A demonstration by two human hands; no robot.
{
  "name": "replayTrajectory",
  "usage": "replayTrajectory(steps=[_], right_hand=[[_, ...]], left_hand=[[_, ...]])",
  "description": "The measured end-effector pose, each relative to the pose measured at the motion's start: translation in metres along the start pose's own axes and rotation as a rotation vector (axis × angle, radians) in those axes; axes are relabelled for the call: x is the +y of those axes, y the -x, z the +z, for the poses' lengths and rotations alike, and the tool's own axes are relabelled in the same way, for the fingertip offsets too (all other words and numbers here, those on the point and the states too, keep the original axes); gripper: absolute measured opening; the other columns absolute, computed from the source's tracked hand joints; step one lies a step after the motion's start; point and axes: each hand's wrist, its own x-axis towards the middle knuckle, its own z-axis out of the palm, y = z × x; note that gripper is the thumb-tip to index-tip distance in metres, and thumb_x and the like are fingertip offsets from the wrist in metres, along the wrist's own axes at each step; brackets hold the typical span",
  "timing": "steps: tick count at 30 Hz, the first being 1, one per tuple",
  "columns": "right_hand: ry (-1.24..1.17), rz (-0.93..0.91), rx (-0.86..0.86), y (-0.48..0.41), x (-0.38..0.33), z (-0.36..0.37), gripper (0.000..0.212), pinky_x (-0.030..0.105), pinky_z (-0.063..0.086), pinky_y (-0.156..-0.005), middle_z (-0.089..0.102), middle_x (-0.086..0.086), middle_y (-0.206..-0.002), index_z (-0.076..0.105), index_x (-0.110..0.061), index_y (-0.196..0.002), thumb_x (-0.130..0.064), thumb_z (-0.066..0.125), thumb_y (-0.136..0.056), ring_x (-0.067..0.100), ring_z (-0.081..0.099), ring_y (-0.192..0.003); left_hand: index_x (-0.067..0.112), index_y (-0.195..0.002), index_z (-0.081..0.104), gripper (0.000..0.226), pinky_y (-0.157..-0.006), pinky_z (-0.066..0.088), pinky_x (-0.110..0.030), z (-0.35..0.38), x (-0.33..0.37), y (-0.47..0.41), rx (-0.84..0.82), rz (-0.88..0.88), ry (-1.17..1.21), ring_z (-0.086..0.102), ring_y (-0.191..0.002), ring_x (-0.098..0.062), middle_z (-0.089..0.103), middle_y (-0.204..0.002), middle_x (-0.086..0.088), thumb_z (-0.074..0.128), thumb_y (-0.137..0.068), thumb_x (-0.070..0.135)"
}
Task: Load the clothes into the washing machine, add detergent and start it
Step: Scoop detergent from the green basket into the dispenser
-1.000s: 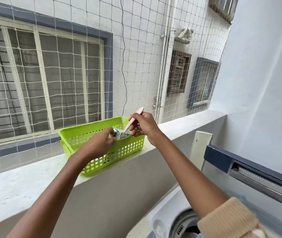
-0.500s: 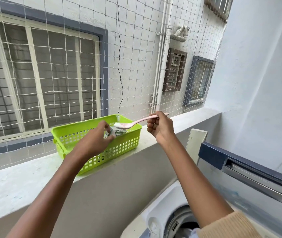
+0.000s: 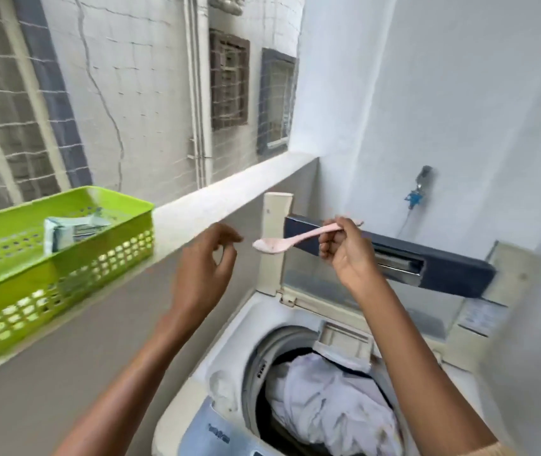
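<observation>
My right hand [image 3: 345, 255] grips the handle of a pink spoon [image 3: 282, 242] holding white powder, level above the open top-loading washing machine [image 3: 229, 366]. White clothes [image 3: 328, 403] fill the drum below. My left hand [image 3: 203, 271] hovers empty with curled, parted fingers just left of the spoon's bowl. The detergent packet [image 3: 68, 233] stands in the lime green basket [image 3: 75, 281] on the ledge at left.
The raised lid [image 3: 394, 258] with its dark blue edge stands behind my right hand. A detergent drawer slot [image 3: 345, 343] shows at the drum's back rim. A white ledge [image 3: 229, 192] runs along the left, netting beyond it. A blue tap [image 3: 415, 195] hangs on the right wall.
My view swung right and down from the basket to the washer. My left hand let go of the packet and left the basket. The right hand carried the filled spoon over the machine.
</observation>
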Motion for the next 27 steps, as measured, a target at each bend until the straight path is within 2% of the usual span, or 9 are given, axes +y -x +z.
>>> replayTrajectory(steps=[6,8,10,12,14,17,20,24,27], right_hand=[[0.030,0.027,0.270,0.015,0.020,-0.117,0.028,0.014,0.039,-0.037,0.056,0.003,-0.040,0.056,-0.007,-0.076,-0.018,0.039,-0.097,0.010,0.050,-0.033],[0.019,0.050,0.367,0.018,0.039,-0.152,0.026,0.016,0.042,-0.037,0.058,0.004,-0.041,0.056,-0.006,-0.077,-0.017,0.042,-0.096,0.011,0.053,-0.034],[0.002,0.081,0.456,0.021,0.061,-0.181,0.023,0.017,0.044,-0.036,0.060,0.005,-0.042,0.055,-0.006,-0.079,-0.017,0.044,-0.096,0.012,0.055,-0.034],[0.015,0.099,0.522,0.021,0.082,-0.201,0.021,0.018,0.045,-0.035,0.061,0.005,-0.042,0.054,-0.006,-0.081,-0.016,0.044,-0.096,0.014,0.057,-0.034],[0.073,0.115,0.557,0.021,0.098,-0.209,0.019,0.017,0.045,-0.036,0.063,0.004,-0.043,0.055,-0.007,-0.081,-0.014,0.045,-0.095,0.013,0.059,-0.035],[0.166,0.155,0.543,0.017,0.117,-0.214,0.016,0.016,0.041,-0.036,0.063,0.000,-0.044,0.059,-0.009,-0.082,-0.010,0.048,-0.094,0.010,0.057,-0.035],[0.301,0.152,0.503,0.013,0.132,-0.221,0.012,0.021,0.040,-0.046,0.068,-0.001,-0.054,0.064,-0.012,-0.088,-0.009,0.053,-0.092,0.014,0.060,-0.047],[0.517,0.123,0.367,0.023,0.140,-0.226,0.018,0.020,0.040,-0.047,0.070,0.000,-0.070,0.067,-0.015,-0.098,-0.005,0.055,-0.090,0.017,0.059,-0.060],[0.843,0.058,0.204,0.033,0.139,-0.226,0.023,0.024,0.050,-0.065,0.071,0.000,-0.094,0.068,-0.023,-0.106,-0.010,0.056,-0.091,0.019,0.066,-0.082]], left_hand=[[0.032,-0.075,0.054,0.033,-0.071,0.045,-0.011,0.096,-0.046,0.025,-0.560,-0.201,0.044,0.060,-0.071,0.007,0.065,-0.081,0.007,0.054,-0.086,0.001],[0.035,-0.076,0.056,0.033,-0.078,0.046,-0.019,0.126,-0.063,0.041,-0.743,-0.237,-0.012,0.061,-0.076,0.001,0.066,-0.086,0.006,0.055,-0.086,0.004],[0.022,-0.092,0.066,0.020,-0.087,0.046,-0.024,0.152,-0.075,0.059,-0.873,-0.265,-0.098,0.063,-0.096,-0.016,0.069,-0.103,-0.003,0.054,-0.086,0.008],[0.009,-0.110,0.064,0.027,-0.092,0.041,-0.026,0.176,-0.083,0.075,-1.003,-0.219,-0.174,0.059,-0.110,-0.023,0.064,-0.120,-0.009,0.052,-0.087,0.012],[0.007,-0.124,0.056,0.039,-0.098,0.037,-0.026,0.195,-0.088,0.089,-1.085,-0.177,-0.200,0.052,-0.122,-0.025,0.056,-0.131,-0.011,0.052,-0.085,0.013],[0.010,-0.144,0.031,0.064,-0.113,0.027,-0.031,0.222,-0.101,0.107,-1.158,-0.118,-0.325,0.032,-0.140,-0.025,0.028,-0.153,-0.011,0.052,-0.085,0.024],[0.019,-0.151,0.005,0.074,-0.117,0.019,-0.045,0.236,-0.103,0.117,-1.243,-0.096,-0.526,0.005,-0.147,-0.029,-0.005,-0.160,-0.002,0.047,-0.091,0.027],[0.025,-0.150,-0.004,0.076,-0.116,0.018,-0.052,0.244,-0.103,0.126,-1.309,-0.090,-0.572,-0.010,-0.146,-0.032,-0.018,-0.158,0.001,0.045,-0.092,0.020],[0.025,-0.150,-0.008,0.078,-0.116,0.018,-0.053,0.246,-0.106,0.130,-1.307,-0.095,-0.581,-0.013,-0.146,-0.031,-0.021,-0.157,0.001,0.045,-0.092,0.020]])
